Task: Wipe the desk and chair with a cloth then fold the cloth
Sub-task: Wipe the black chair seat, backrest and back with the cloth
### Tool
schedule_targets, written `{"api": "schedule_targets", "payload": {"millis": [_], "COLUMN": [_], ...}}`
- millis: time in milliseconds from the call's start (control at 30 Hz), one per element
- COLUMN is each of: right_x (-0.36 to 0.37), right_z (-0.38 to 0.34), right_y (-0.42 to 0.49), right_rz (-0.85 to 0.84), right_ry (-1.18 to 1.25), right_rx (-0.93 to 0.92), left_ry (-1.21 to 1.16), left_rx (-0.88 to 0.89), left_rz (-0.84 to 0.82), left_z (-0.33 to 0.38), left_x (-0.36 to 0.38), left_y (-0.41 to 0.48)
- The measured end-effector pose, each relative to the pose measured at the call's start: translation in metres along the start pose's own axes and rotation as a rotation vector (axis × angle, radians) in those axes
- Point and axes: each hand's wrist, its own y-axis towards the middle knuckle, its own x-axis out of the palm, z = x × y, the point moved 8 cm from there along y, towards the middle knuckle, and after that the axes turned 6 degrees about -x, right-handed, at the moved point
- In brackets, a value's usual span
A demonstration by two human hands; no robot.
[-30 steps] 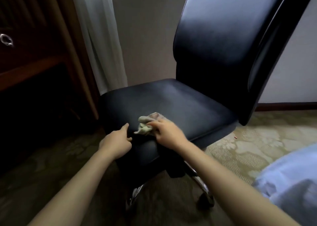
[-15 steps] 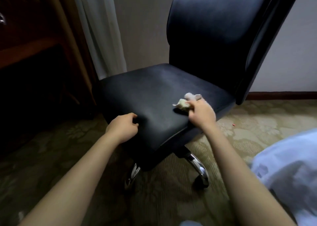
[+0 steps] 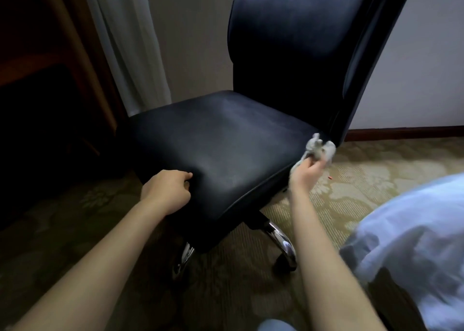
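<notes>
- I'm looking down on the chair [image 3: 221,140], black and glossy, with its seat angled toward me and its tall backrest [image 3: 301,42] rising top right.
- My left hand [image 3: 165,191] is on the seat's near left corner. The fingers are curled over the edge, so it grips the chair there.
- My right hand [image 3: 305,173] is out past the right edge of the seat, raised over the carpet [image 3: 376,170].
- The cloth [image 3: 320,150] is in that right hand, a small pale grey wad pinched in the fingers and bunched up above them.
- The cloth sits right by the rear right corner of the seat, just beside the foot of the backrest. I can't tell from here whether it touches the chair.
- A thin tail of the cloth hangs down along the inner side of the hand.
- Under the seat, two chrome legs [image 3: 281,240] curve down to the floor.
- Far left is the desk [image 3: 75,54], dark wood and mostly in shadow, close beside the chair.
- A white curtain [image 3: 125,42] hangs between the desk and the chair, against a plain wall.
- A tiny red speck [image 3: 330,177] lies on the carpet near my right hand.
- White fabric [image 3: 414,242] fills the lower right corner.
- A dark baseboard [image 3: 401,132] runs along the wall behind it.
</notes>
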Motion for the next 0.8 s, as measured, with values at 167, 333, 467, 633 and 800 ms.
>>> {"api": "schedule_targets", "payload": {"millis": [167, 333, 467, 633, 800], "right_x": [-0.006, 0.000, 0.012, 0.020, 0.019], "right_z": [-0.002, -0.081, -0.085, -0.057, -0.027], "right_y": [-0.016, -0.203, -0.188, -0.042, 0.035], "right_rz": [-0.028, -0.304, -0.219, -0.085, -0.243], "right_ry": [-0.014, -0.048, -0.129, -0.469, -0.705], "right_rx": [0.170, -0.200, -0.216, -0.133, 0.051], "left_ry": [-0.001, 0.051, 0.093, 0.098, 0.089], "left_rx": [0.018, 0.026, 0.001, -0.023, -0.034], "left_rz": [-0.012, -0.036, -0.045, -0.006, 0.008], "left_z": [0.005, 0.012, 0.009, 0.004, 0.008], "left_x": [0.004, -0.001, -0.001, -0.002, -0.001], "left_y": [0.004, 0.005, 0.000, -0.001, -0.003]}}
